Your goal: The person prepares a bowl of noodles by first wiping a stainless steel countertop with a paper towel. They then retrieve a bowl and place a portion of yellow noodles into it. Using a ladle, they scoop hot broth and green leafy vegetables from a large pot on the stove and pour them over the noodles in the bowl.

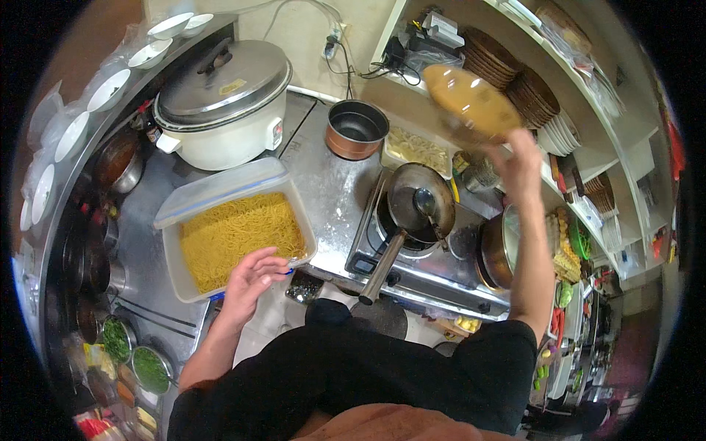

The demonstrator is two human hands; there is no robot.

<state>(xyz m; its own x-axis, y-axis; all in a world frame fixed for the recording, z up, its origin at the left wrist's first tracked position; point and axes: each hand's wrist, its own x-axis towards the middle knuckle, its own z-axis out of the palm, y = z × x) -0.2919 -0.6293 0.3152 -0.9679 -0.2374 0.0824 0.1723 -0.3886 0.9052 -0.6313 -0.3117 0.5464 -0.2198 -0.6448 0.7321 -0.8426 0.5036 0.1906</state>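
My right hand (pixel 518 157) is raised at the upper right, gripping the near edge of a tan, shiny round bowl or basket (pixel 471 102), blurred by motion. Near the front edge of a plastic tub (pixel 171 264) of yellow noodles (pixel 242 237), my left hand (pixel 256 281) hovers with fingers apart and nothing in it. The tub's lid (pixel 226 187) leans over its back side. On the stove right of centre rests a long-handled wok (pixel 397 206) with a metal ladle (pixel 424 202) inside.
A large lidded rice cooker (pixel 220 132) stands behind the tub, with a copper-coloured pot (pixel 356 140) to its right. Behind the wok sits a container of pale sliced food (pixel 419 149). A large pot (pixel 496 248) stands beside my right forearm. Shelves (pixel 601 182) hold stacked baskets and plates; white bowls (pixel 110 91) line the left ledge.
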